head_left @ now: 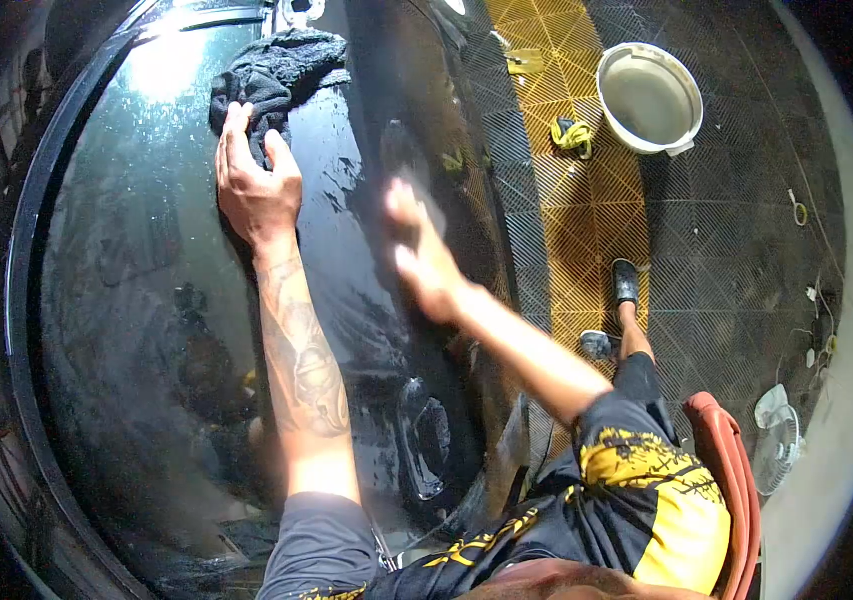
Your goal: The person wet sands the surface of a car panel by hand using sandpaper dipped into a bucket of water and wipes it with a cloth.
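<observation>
A black microfiber cloth [282, 75] lies bunched on the car's wet dark side, near the top of the view. My left hand [259, 190] is on its lower edge, fingers curled onto the fabric and thumb apart. Below and to the right, my right hand [425, 250] is blurred by motion over the dark door panel [347, 330], fingers stretched out and nothing in them. Whether its palm touches the panel, I cannot tell. Water drops and streaks cover the window glass [137, 300] left of my left arm. A door handle [427, 440] shows between my forearms.
On the black and yellow grid floor [597, 210] stands a white bucket [697, 115] holding cloudy water. Beside it lies a small yellow and black bundle [572, 136]. A reddish padded item [727, 480] is behind my right shoulder, with a fan [780, 450] near the wall.
</observation>
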Action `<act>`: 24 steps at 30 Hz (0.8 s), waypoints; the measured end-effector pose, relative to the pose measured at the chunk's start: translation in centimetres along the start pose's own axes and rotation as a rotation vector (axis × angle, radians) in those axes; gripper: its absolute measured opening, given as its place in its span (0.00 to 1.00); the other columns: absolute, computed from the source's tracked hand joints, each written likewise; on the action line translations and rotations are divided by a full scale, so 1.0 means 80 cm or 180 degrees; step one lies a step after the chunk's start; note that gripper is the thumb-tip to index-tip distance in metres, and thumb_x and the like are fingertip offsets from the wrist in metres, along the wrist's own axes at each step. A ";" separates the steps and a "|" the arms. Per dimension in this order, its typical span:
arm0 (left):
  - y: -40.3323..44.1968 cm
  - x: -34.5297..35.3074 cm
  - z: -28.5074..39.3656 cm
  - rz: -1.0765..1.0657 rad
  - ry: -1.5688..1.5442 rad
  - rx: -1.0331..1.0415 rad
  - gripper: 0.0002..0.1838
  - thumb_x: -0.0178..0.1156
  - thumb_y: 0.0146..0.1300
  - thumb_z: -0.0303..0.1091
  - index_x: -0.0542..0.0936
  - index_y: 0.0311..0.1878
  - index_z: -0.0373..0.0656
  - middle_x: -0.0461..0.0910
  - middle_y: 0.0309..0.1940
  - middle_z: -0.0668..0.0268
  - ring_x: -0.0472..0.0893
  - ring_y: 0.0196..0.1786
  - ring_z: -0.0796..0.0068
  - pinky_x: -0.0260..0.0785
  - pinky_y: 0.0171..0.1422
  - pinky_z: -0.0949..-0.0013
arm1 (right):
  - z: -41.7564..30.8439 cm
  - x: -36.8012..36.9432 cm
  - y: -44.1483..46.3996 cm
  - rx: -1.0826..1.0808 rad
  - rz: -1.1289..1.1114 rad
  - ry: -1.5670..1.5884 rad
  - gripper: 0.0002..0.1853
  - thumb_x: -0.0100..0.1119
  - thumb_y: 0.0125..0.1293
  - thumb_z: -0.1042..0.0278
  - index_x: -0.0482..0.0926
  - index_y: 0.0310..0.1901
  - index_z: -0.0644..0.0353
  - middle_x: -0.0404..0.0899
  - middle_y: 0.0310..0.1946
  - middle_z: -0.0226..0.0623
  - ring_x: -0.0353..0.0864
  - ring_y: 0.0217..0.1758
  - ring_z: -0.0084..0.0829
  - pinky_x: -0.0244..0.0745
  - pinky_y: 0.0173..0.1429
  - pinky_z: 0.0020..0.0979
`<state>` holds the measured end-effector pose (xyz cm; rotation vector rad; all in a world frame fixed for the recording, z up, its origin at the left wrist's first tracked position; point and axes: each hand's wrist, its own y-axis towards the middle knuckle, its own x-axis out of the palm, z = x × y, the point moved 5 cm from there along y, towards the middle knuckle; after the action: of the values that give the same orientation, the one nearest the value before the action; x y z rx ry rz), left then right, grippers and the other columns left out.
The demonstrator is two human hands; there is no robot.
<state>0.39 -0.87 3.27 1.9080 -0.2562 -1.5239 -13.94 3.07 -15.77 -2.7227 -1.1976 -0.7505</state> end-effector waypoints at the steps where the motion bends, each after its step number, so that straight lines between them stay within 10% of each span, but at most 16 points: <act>1: -0.001 0.001 -0.001 -0.0004 -0.0002 -0.0018 0.20 0.57 0.60 0.29 0.78 0.57 0.39 0.78 0.59 0.54 0.77 0.62 0.54 0.67 0.68 0.59 | -0.010 0.005 -0.047 -0.0093 -0.0272 -0.0175 0.44 0.46 0.60 0.82 0.37 0.77 0.65 0.42 0.80 0.46 0.38 0.83 0.38 0.27 0.82 0.37; 6: 0.000 0.001 -0.001 0.0021 0.0031 0.0023 0.20 0.57 0.60 0.29 0.78 0.57 0.40 0.79 0.59 0.54 0.78 0.62 0.54 0.67 0.68 0.59 | -0.003 -0.008 0.020 -0.0383 -0.0315 -0.0961 0.42 0.51 0.63 0.71 0.44 0.77 0.64 0.34 0.81 0.44 0.29 0.83 0.42 0.25 0.83 0.42; 11: 0.001 0.003 -0.002 -0.0011 0.0069 0.0074 0.19 0.57 0.61 0.29 0.79 0.56 0.40 0.79 0.59 0.54 0.78 0.61 0.54 0.67 0.67 0.59 | 0.004 -0.026 0.103 -0.0197 0.0169 -0.0254 0.36 0.51 0.64 0.70 0.52 0.73 0.67 0.44 0.78 0.54 0.42 0.82 0.44 0.33 0.82 0.36; 15: 0.002 0.002 0.000 0.0027 0.0136 0.0067 0.18 0.57 0.61 0.29 0.79 0.55 0.40 0.79 0.58 0.54 0.78 0.61 0.54 0.68 0.66 0.59 | -0.001 0.008 -0.076 -0.0180 -0.0392 0.0021 0.44 0.46 0.59 0.78 0.40 0.77 0.65 0.40 0.80 0.44 0.32 0.84 0.36 0.22 0.83 0.40; 18: 0.000 0.002 -0.001 0.0068 0.0054 0.0116 0.18 0.57 0.61 0.29 0.79 0.55 0.40 0.80 0.58 0.55 0.78 0.61 0.54 0.68 0.67 0.60 | 0.005 -0.007 -0.008 -0.0379 -0.0309 -0.1119 0.46 0.51 0.61 0.74 0.38 0.78 0.60 0.41 0.80 0.45 0.33 0.83 0.40 0.24 0.83 0.40; 21: 0.001 0.003 -0.003 0.0036 0.0050 0.0115 0.18 0.57 0.61 0.29 0.80 0.55 0.40 0.80 0.58 0.55 0.78 0.61 0.54 0.68 0.67 0.60 | 0.011 -0.051 0.132 -0.0103 0.0172 -0.0341 0.35 0.54 0.62 0.72 0.54 0.71 0.67 0.58 0.72 0.55 0.58 0.74 0.47 0.49 0.77 0.41; 24: 0.000 0.003 -0.004 0.0012 0.0017 0.0143 0.18 0.57 0.61 0.29 0.79 0.55 0.40 0.80 0.58 0.54 0.78 0.61 0.54 0.68 0.67 0.60 | 0.024 -0.038 0.115 -0.0201 0.0534 -0.0472 0.35 0.51 0.64 0.69 0.53 0.72 0.68 0.58 0.72 0.52 0.55 0.77 0.44 0.44 0.80 0.38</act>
<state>0.78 -0.88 3.14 1.9451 -0.2938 -1.5221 -8.35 -4.87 -17.70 -2.9299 -0.9684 -0.5857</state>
